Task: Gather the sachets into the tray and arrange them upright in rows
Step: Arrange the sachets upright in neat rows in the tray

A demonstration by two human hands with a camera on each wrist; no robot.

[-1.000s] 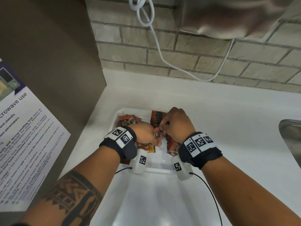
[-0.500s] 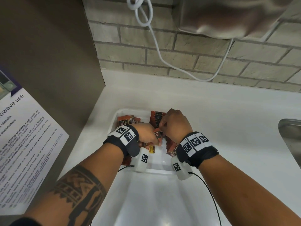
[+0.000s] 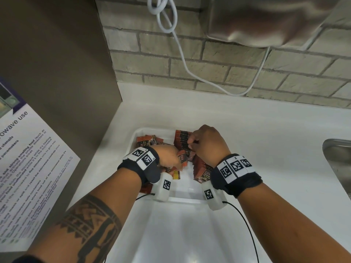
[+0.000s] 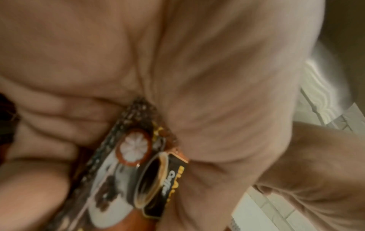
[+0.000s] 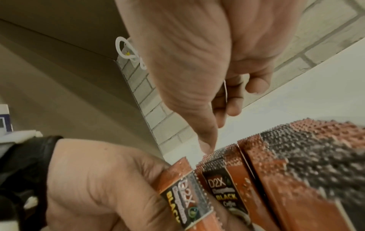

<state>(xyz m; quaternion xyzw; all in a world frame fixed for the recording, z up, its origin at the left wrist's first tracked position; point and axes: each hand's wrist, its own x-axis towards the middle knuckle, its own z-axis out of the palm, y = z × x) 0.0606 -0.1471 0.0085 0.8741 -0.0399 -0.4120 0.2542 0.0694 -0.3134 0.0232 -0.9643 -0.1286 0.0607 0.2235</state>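
Both hands had shifted slightly toward the tray's [image 3: 141, 132] far end since a second earlier. Curled left hand [image 3: 169, 156] fingers gripped a small bunch of sachets [image 3: 182, 157], just below the right fingertips. Pinched together, thumb and fingers of the right hand [image 3: 208, 144] touched the upright row of sachets [image 3: 182, 139] standing in the tray beneath them.
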